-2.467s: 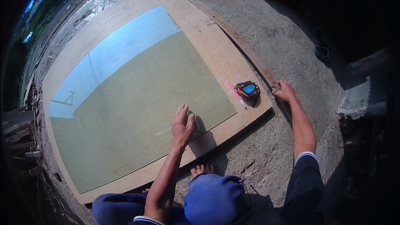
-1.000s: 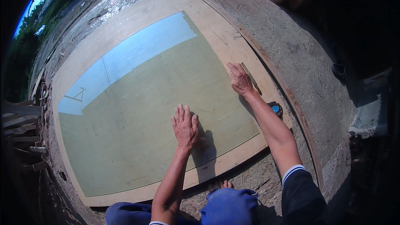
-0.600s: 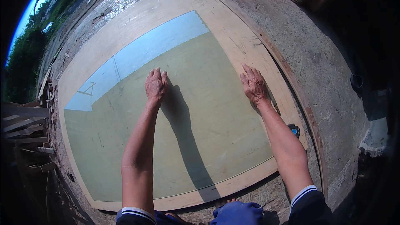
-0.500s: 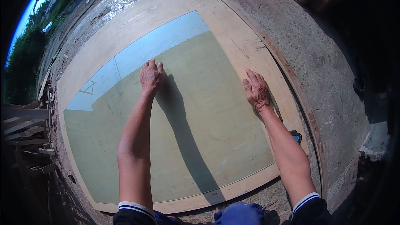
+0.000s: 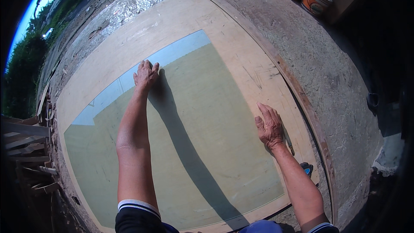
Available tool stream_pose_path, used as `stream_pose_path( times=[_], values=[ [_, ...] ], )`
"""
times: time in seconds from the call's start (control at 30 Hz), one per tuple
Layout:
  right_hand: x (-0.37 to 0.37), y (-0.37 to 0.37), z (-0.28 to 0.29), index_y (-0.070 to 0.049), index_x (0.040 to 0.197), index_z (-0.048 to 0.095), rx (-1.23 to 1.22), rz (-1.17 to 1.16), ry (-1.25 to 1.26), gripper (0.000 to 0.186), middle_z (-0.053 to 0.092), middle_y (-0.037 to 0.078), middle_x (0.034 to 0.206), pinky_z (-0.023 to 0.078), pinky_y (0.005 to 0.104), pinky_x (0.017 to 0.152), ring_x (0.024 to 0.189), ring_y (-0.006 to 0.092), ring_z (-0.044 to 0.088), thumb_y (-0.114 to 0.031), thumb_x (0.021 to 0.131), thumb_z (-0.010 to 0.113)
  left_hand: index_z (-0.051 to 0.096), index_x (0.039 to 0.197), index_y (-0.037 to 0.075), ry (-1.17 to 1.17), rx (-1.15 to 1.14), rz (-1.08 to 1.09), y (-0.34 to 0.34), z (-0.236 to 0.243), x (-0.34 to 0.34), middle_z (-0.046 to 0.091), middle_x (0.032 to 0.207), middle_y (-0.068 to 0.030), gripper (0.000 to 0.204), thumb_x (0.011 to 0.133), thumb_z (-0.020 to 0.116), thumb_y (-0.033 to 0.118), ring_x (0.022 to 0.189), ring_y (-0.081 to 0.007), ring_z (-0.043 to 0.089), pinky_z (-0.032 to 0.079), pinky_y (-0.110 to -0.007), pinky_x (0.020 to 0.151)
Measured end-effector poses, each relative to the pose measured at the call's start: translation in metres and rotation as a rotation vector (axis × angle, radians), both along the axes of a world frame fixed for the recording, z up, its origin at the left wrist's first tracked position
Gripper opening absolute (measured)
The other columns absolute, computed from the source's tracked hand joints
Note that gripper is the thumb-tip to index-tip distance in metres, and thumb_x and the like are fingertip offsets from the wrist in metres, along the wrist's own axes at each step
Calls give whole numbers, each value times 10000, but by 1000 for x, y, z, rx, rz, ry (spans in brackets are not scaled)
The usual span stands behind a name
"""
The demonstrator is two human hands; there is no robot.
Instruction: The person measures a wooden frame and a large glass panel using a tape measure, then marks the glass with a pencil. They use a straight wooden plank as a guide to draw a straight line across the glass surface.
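Note:
A large, clear, glossy pane (image 5: 202,116), greenish with a pale blue reflection along its far side, lies flat on a plywood board (image 5: 185,13). My left hand (image 5: 147,75) is over the pane's far part, close to the far edge, fingers spread and nothing held. Its forearm throws a long shadow across the pane. At the pane's right edge is my right hand (image 5: 270,127), fingers stretched forward and thumb apart. Whether either palm presses on the surface is hard to tell. A slim dark tool (image 5: 292,148) lies beside my right wrist, partly hidden.
A black and blue tape measure (image 5: 307,169) sits on the plywood beside my right forearm. A long wooden strip (image 5: 276,58) borders the board's right side on the concrete floor (image 5: 332,86). Wood scraps (image 5: 30,146) are piled at left; a bucket (image 5: 316,0) stands far right.
The view has shifted, so board and pane sit lower in it. My left hand has moved toward the pane's far edge. My right hand has come nearer along the right edge.

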State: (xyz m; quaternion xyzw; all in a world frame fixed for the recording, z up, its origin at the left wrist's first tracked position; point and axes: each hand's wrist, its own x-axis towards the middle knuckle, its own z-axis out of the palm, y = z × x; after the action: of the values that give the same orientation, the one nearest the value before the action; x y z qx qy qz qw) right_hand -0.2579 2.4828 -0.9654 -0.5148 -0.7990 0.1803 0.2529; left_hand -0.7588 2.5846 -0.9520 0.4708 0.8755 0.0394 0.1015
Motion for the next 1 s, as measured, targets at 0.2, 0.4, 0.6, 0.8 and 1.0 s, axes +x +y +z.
stream_pose_path(
  times=[0.2, 0.4, 0.6, 0.8, 1.0],
  values=[
    [0, 0, 1, -117, 1422, 511, -9, -4, -38, 498, 581, 155, 1324, 407, 464, 1044, 1252, 338, 533, -399, 1011, 512, 354, 1548, 79, 29, 10, -45, 15, 2, -9, 325, 1612, -140, 923, 880, 576, 675, 1475, -303, 344, 246, -589, 1176],
    [-1, 0, 3, -99, 1419, 510, -11, -13, -45, 511, 584, 157, 1322, 405, 454, 1050, 1238, 336, 537, -418, 1020, 490, 434, 1488, 99, 31, 20, -81, 12, 7, -11, 393, 1552, -136, 878, 853, 598, 682, 1429, -305, 407, 212, -612, 1183],
    [0, -1, 0, -108, 1432, 501, -41, -23, -25, 511, 582, 157, 1327, 403, 453, 1052, 1245, 334, 532, -419, 1027, 478, 473, 1458, 118, 25, -33, -101, 12, 17, -12, 439, 1508, -135, 797, 886, 547, 667, 1399, -304, 445, 192, -654, 1166],
    [-3, 2, 7, -111, 1446, 483, -56, -14, 33, 519, 591, 139, 1335, 405, 441, 1050, 1236, 325, 543, -428, 1036, 461, 479, 1459, 126, 51, -42, -118, 9, 16, -8, 445, 1508, -132, 776, 907, 518, 670, 1402, -306, 446, 175, -659, 1174],
    [-2, 1, 3, -114, 1432, 490, -38, -13, 125, 535, 622, 138, 1296, 430, 454, 1031, 1200, 332, 572, -478, 1043, 435, 500, 1449, 189, 132, -27, -207, 12, -17, -35, 469, 1493, -142, 772, 901, 474, 732, 1431, -324, 404, 209, -672, 1144]
  ],
)
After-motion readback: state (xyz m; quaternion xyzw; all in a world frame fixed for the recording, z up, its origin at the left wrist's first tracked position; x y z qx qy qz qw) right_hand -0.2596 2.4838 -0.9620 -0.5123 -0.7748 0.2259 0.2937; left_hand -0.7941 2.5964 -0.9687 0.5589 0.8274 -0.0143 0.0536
